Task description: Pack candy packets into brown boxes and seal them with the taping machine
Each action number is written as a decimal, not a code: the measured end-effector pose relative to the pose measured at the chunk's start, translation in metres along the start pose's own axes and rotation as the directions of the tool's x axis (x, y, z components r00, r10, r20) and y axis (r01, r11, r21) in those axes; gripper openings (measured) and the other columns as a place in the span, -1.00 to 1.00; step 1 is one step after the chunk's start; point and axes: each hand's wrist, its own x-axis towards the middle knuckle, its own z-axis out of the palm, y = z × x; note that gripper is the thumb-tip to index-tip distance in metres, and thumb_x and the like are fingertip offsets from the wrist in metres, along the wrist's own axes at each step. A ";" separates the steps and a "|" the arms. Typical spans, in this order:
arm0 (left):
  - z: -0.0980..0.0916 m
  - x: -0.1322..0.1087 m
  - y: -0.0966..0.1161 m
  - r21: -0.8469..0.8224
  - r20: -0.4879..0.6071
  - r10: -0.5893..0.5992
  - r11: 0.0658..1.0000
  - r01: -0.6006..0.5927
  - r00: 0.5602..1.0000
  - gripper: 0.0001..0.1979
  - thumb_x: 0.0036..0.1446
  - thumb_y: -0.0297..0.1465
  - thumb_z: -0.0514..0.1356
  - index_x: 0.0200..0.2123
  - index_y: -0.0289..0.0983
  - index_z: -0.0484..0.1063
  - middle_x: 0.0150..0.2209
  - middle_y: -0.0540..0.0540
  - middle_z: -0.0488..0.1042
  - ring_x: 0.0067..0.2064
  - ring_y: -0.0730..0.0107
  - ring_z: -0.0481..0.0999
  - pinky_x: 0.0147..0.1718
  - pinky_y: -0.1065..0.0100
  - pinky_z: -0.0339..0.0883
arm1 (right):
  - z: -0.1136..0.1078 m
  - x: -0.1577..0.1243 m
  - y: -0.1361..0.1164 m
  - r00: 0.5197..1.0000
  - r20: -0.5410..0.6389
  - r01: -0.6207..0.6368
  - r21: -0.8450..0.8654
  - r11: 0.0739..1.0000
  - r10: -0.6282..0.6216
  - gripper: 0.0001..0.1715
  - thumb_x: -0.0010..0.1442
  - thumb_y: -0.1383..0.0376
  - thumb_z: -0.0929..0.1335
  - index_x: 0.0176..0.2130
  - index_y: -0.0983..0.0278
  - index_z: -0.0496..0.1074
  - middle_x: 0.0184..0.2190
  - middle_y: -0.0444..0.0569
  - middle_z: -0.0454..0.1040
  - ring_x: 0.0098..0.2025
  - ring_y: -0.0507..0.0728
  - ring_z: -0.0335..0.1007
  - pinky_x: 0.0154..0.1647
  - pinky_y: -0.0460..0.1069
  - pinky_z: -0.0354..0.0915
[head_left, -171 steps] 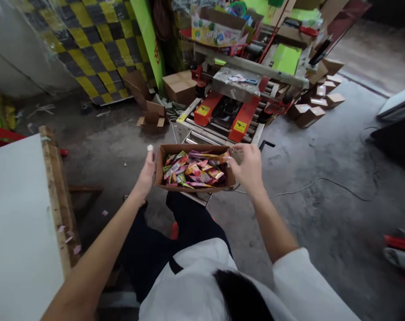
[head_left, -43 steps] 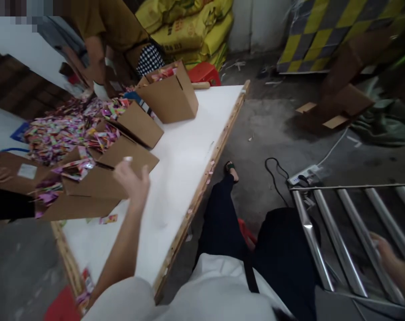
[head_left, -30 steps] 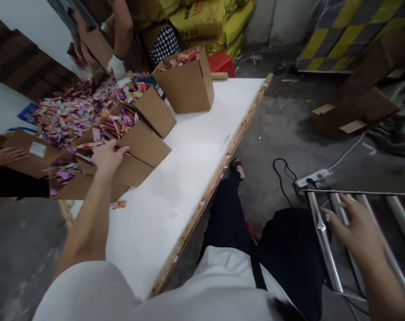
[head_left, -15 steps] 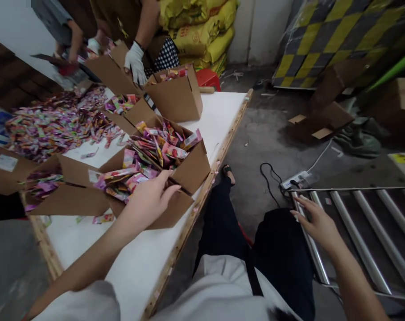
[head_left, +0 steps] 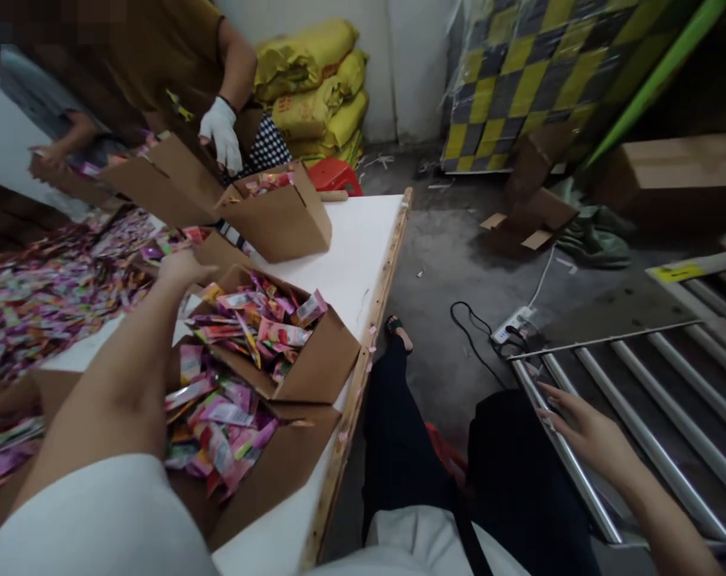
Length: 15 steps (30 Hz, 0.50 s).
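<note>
My left hand [head_left: 183, 270] reaches across the table to a farther carton [head_left: 216, 252] of packets; its thumb is apart from the fingers, and its fingertips are hard to make out. Under and beside my left forearm are two cartons, a nearer one [head_left: 303, 448] and one behind it [head_left: 330, 352], both full of small pink and purple packets [head_left: 231, 424]. On the right, my right hand [head_left: 579, 420] rests with spread fingers at the near edge of the roller conveyor [head_left: 632, 416], holding nothing.
Across the table [head_left: 368, 264], a person's gloved hand [head_left: 221, 136] is above another filled carton [head_left: 279, 216]. Loose packets [head_left: 57, 296] are heaped at left. A power strip [head_left: 512, 324] with a black cable lies on the floor. Yellow sacks [head_left: 315, 104] stand behind.
My left hand has moved from the near carton forward to the farther one. The view has shifted left and closer to the table. My right hand stays at the conveyor.
</note>
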 end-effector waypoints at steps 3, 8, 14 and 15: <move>0.003 0.010 0.005 0.208 0.037 -0.129 0.971 0.119 0.991 -0.07 0.05 0.21 0.05 0.03 -0.61 0.45 0.11 -0.53 0.48 0.17 -0.21 0.49 -0.08 0.07 0.35 | -0.002 -0.009 0.010 0.994 0.026 -0.105 -0.013 0.994 0.105 -0.09 0.11 -0.28 0.29 0.12 0.30 0.53 -0.06 0.22 0.64 -0.11 0.45 0.63 -0.16 0.21 0.54; -0.013 0.007 0.065 0.283 -0.016 -0.022 0.959 0.026 1.000 -0.50 0.26 -0.15 0.14 0.06 -0.43 0.51 0.12 -0.40 0.52 0.16 -0.15 0.48 0.00 -0.08 0.38 | -0.004 0.000 0.006 0.991 0.085 -0.096 -0.033 0.995 0.099 -0.15 0.10 -0.21 0.30 0.09 0.33 0.55 -0.06 0.23 0.64 -0.08 0.45 0.63 -0.12 0.20 0.53; -0.029 -0.027 0.166 0.227 0.089 0.244 0.939 -0.258 0.966 -0.45 0.31 -0.21 0.02 0.01 -0.60 0.51 0.02 -0.42 0.55 0.09 0.00 0.53 0.04 0.14 0.39 | 0.002 0.007 -0.020 0.999 0.043 -0.016 0.020 1.000 0.015 -0.28 0.15 -0.11 0.30 0.10 0.28 0.54 -0.01 0.17 0.63 -0.02 0.37 0.62 -0.03 0.17 0.52; -0.031 -0.037 0.182 0.218 0.101 0.271 0.933 -0.287 0.957 -0.48 0.28 -0.24 0.05 0.00 -0.62 0.51 -0.01 -0.44 0.56 0.07 -0.01 0.54 0.03 0.17 0.40 | 0.001 0.003 -0.021 0.999 0.043 -0.030 0.023 0.999 0.029 -0.28 0.15 -0.11 0.30 0.09 0.28 0.54 -0.01 0.17 0.63 -0.02 0.37 0.62 -0.02 0.17 0.51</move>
